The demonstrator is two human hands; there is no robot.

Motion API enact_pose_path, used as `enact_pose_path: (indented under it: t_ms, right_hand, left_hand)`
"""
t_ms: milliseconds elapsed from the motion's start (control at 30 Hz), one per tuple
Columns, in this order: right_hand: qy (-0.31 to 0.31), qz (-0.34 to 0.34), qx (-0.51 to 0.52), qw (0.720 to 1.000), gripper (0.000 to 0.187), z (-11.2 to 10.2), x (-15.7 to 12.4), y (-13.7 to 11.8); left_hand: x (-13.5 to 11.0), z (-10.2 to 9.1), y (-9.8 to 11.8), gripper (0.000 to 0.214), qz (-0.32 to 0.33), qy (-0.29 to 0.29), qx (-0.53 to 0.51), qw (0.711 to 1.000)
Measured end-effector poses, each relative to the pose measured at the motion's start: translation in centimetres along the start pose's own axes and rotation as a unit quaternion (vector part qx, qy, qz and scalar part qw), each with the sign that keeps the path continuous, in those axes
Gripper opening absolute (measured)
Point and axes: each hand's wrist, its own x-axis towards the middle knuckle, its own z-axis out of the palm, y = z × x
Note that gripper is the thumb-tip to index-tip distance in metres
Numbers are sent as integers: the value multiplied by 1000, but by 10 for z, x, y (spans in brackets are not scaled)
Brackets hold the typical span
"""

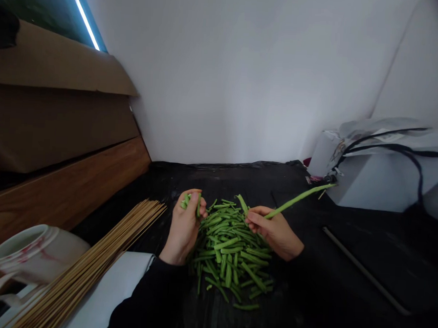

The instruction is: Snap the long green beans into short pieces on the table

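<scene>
My left hand (184, 226) is closed around a few short green bean pieces (191, 200) held upright at its fingertips. My right hand (274, 231) pinches a long green bean (298, 199) that sticks out up and to the right. Between and below both hands lies a pile of cut green bean pieces (229, 252) on the black table cover (326, 287).
A bundle of bamboo skewers (89, 265) lies at the left, across a white sheet (109, 290). A white mug (26, 256) stands at the far left. A white box with black cables (384, 163) sits at the right. Wooden boards (58, 141) run along the left.
</scene>
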Motion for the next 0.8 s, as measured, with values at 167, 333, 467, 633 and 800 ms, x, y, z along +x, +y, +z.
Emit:
enact_pose_path:
  t_ms: [167,333,467,633,800]
  right_hand:
    - [-9,10,11,1000,25,0,-1,-3]
    - [-17,1,4,1000,23,-1,-1,-1]
    - [-21,-15,-37,999,21,-2,-1,-1]
    - [-51,-21,-125,991,18,0,-2,-3]
    - [-72,-8,-130,989,19,2,-4,-2]
  left_hand:
    - [-9,-1,-10,29,148,-125,401,896]
    - [-17,3,-13,37,242,-219,531,782]
    - [-16,3,-10,35,266,-221,508,789]
    - [-13,2,-8,25,326,-115,392,852]
    - [-15,4,-8,14,351,-119,393,842]
